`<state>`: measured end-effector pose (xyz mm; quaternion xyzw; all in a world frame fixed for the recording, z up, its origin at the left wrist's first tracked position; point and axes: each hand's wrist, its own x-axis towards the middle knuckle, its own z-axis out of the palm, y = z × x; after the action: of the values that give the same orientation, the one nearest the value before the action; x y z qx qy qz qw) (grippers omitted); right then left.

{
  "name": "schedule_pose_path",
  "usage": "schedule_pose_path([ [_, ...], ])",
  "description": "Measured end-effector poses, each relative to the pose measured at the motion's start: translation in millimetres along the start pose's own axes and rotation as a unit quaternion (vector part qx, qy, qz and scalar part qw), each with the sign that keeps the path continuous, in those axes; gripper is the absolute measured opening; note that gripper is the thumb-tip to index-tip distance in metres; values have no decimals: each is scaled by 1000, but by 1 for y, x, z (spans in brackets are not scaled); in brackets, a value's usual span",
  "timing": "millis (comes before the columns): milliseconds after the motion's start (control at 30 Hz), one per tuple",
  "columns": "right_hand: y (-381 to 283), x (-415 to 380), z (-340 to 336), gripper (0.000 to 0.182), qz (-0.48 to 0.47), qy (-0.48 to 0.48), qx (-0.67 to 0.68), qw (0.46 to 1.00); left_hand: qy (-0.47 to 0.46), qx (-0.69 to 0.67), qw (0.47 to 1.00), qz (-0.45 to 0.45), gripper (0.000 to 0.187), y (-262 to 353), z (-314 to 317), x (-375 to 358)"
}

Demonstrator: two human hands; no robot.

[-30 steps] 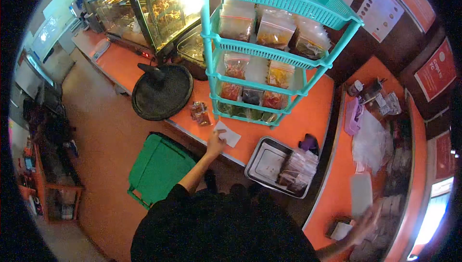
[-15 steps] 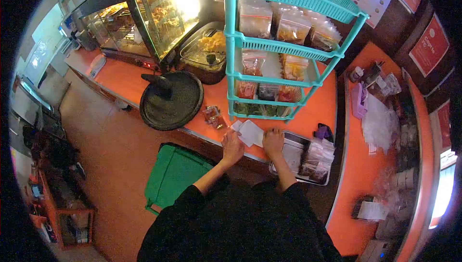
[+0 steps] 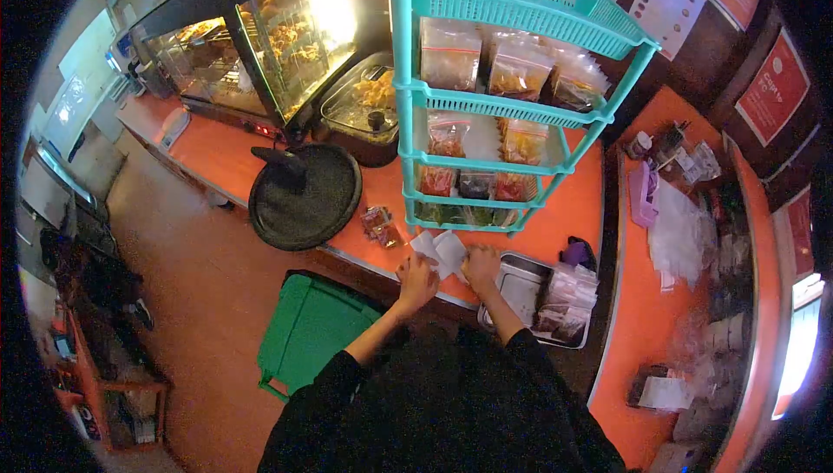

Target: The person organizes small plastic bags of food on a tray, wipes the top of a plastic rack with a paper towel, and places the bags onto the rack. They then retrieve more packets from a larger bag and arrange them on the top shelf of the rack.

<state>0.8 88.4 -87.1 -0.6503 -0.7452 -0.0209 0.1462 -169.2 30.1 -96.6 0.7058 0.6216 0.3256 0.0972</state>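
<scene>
Two white paper pieces (image 3: 447,250) lie partly overlapped at the front edge of the orange counter (image 3: 382,262). My left hand (image 3: 417,277) is closed at their left side, with its fingertips at the paper's edge. At the right side my right hand (image 3: 481,268) pinches the other paper's edge. Just left of the papers sits a small clear packet with reddish contents (image 3: 381,226). A metal tray (image 3: 519,283) holding stacked plastic packets (image 3: 568,295) is right of my right hand.
A tall turquoise rack (image 3: 503,102) with filled bags stands behind the papers. To the left are a round dark stone slab (image 3: 305,197) and a lit food warmer (image 3: 304,35). A green bin (image 3: 317,330) is below the counter.
The camera view has shifted slightly. My right hand has moved a little left, toward my left hand, and the white papers now overlap more closely between them.
</scene>
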Motion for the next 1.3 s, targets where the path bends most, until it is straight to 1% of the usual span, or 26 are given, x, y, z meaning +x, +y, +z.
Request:
schedule_pose_path([
  [67, 3, 5, -2, 20, 4, 2, 26, 1000, 4, 5, 1000, -12, 31, 11, -2, 3],
  [133, 5, 7, 1, 15, -25, 56, 35, 998, 3, 11, 1000, -24, 28, 8, 8, 4],
  [167, 6, 9, 3, 15, -20, 56, 37, 998, 28, -65, 997, 23, 24, 2, 17, 7],
  [200, 4, 15, 0, 16, 11, -26, 27, 999, 52, -141, 986, 69, 21, 6, 15, 11],
  [233, 3, 19, -4, 17, 42, -108, 17, 993, 49, -140, 986, 73, 21, 11, 14, 11],
  [300, 4, 14, -20, 19, 17, -91, 46, 995, -19, -184, 982, 24, 19, 24, 8, 13],
  [333, 4, 13, -27, 21, -13, -75, 72, 994, -19, -183, 983, 30, 19, 17, 19, 12],
  [367, 2, 14, -32, 21, -10, -71, 73, 995, -24, -259, 966, -6, 20, 11, 30, 9],
  [400, 2, 15, -31, 24, -6, -46, 131, 990, -31, -332, 942, -43, 22, 14, 29, 14],
  [433, 1, 14, -31, 27, -1, -21, 188, 982, -79, -370, 918, -118, 25, 19, 20, 16],
  [467, 2, 11, -27, 27, 5, -18, 190, 982, -85, -369, 918, -115, 25, 18, 23, 18],
  [533, 8, 8, 0, 31, -23, 60, 87, 994, -95, -441, 873, -183, 25, 3, 44, 14],
  [567, 11, 9, 10, 31, -16, 61, 89, 994, -112, -411, 882, -200, 25, -5, 51, 13],
  [667, 8, 13, 3, 32, 4, -27, 145, 989, -100, -415, 882, -198, 27, -7, 54, 14],
  [733, 4, 14, -30, 32, -26, -37, 224, 974, -100, -400, 892, -187, 26, -8, 54, 14],
  [767, 3, 18, -34, 32, -24, -32, 225, 974, -98, -387, 899, -178, 25, -9, 54, 16],
  [833, 3, 16, -31, 31, -13, -116, 151, 982, -106, -388, 898, -177, 23, -4, 44, 19],
  [900, 4, 15, -32, 30, -11, -116, 148, 982, -87, -379, 901, -190, 22, 6, 38, 20],
  [967, 4, 12, -39, 29, -7, -115, 146, 983, -86, -376, 901, -198, 23, -26, 66, 13],
  [1000, 4, 9, -41, 27, -37, -95, 88, 991, -79, -376, 899, -212, 24, -26, 66, 17],
  [1033, 4, 7, -44, 26, -67, -75, 28, 995, -74, -370, 908, -184, 28, -26, 65, 16],
  [1133, 3, 5, -17, 23, -77, -60, 120, 988, -107, -339, 910, -215, 32, -25, 59, 27],
  [1167, 1, 5, 1, 23, -89, -18, 68, 994, -90, -274, 934, -209, 36, -15, 54, 30],
  [1200, 3, 6, -2, 23, -82, -17, 72, 994, -96, -270, 936, -206, 36, -7, 50, 32],
  [1267, 6, 3, -22, 24, -145, 65, 91, 983, -62, -407, 845, -342, 35, 7, 42, 37],
  [1300, 3, 3, -29, 24, -136, 67, 97, 984, -92, -455, 808, -362, 33, 16, 29, 42],
])
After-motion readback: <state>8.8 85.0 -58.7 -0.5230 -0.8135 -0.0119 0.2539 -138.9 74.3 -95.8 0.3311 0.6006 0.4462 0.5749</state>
